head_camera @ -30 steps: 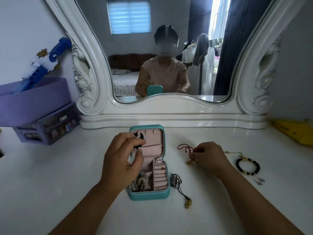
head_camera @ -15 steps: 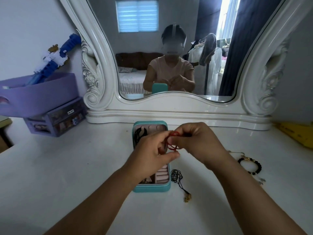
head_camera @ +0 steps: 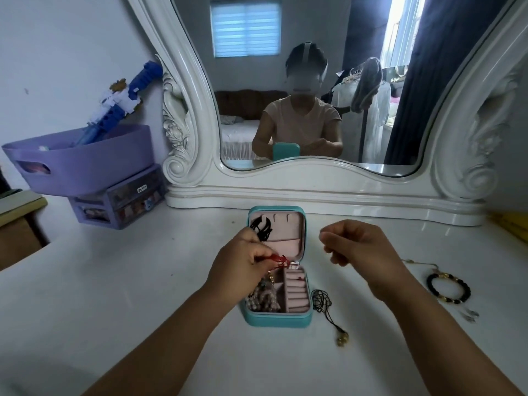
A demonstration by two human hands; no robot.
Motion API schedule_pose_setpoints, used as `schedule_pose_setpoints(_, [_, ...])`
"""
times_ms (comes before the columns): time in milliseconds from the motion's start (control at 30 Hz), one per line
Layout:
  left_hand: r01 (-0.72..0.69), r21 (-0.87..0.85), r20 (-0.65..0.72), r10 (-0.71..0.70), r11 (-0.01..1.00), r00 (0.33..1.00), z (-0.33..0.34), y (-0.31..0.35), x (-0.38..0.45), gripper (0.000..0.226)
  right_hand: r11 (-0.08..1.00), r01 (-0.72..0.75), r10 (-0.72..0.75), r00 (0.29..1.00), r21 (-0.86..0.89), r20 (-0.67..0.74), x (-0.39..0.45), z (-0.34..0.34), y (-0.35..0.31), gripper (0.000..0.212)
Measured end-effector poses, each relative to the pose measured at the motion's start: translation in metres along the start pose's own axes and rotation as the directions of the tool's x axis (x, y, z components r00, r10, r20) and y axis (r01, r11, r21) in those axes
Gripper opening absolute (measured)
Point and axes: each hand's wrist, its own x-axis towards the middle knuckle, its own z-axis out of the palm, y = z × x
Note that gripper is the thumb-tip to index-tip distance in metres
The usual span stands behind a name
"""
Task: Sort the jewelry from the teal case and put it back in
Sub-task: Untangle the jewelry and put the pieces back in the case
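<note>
The teal case lies open on the white vanity top, pink inside, with a black cord hung in its lid and pearl pieces in its lower left compartment. My left hand is over the case and pinches a red cord above the tray. To the right of the case my right hand hovers with curled fingers and holds nothing that I can see. A black cord necklace with a gold charm lies just right of the case. Further right lies a black bead bracelet.
A large white-framed mirror stands right behind the case. At the left, a purple basket holding a blue toy sits on a small purple drawer box. Something yellow lies at the far right edge.
The red cord passed from both hands to my left hand alone, which lowered it over the case. My right hand let go and drew away to the right.
</note>
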Motion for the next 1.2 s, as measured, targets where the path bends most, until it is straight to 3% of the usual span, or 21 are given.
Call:
schedule_pose_setpoints(133, [-0.062,0.157,0.071,0.051,0.986,0.996,0.005,0.001,0.003,0.017,0.997,-0.040,0.036,0.997,-0.059,-0.065,-0.007,-0.020,0.011,0.008])
schedule_pose_setpoints(367, [-0.147,0.288,0.355,0.037,0.946,0.934,0.001,0.001,0.006,0.031,0.995,-0.066,0.058,0.993,-0.079,-0.106,-0.020,-0.030,0.032,0.014])
schedule_pose_setpoints(500, [-0.080,0.279,0.466,-0.062,0.957,0.882,-0.004,0.002,0.000,0.023,0.995,-0.056,0.047,0.994,-0.087,-0.100,-0.025,-0.029,0.040,0.014])
schedule_pose_setpoints(633, [-0.079,0.394,0.388,-0.087,0.916,0.918,0.001,0.006,-0.001,0.045,0.992,-0.009,0.006,1.000,-0.124,-0.031,-0.028,-0.026,0.042,0.014])
schedule_pose_setpoints(800, [0.006,0.350,0.262,-0.104,0.937,0.959,0.009,0.004,0.003,0.031,0.960,0.082,-0.007,0.963,-0.269,0.269,-0.037,-0.024,0.040,0.010])
schedule_pose_setpoints(900, [0.017,0.248,0.145,-0.055,0.969,0.988,0.013,0.006,-0.001,0.015,0.930,0.119,0.041,0.907,-0.349,0.419,-0.039,-0.027,0.041,0.025])
schedule_pose_setpoints(1000, [0.033,0.185,0.055,-0.043,0.982,0.998,0.012,0.006,-0.002,0.014,0.885,0.147,0.098,0.869,-0.443,0.484,-0.040,-0.030,0.041,0.042])
schedule_pose_setpoints(1100, [0.033,0.166,0.056,-0.043,0.986,0.997,0.010,0.004,-0.001,0.023,0.835,0.202,0.116,0.845,-0.512,0.521,-0.040,-0.030,0.042,0.037])
schedule_pose_setpoints(1200, [0.023,0.125,0.117,-0.037,0.992,0.992,0.009,0.004,0.000,0.004,0.837,0.205,0.108,0.847,-0.507,0.520,-0.040,-0.030,0.042,0.023])
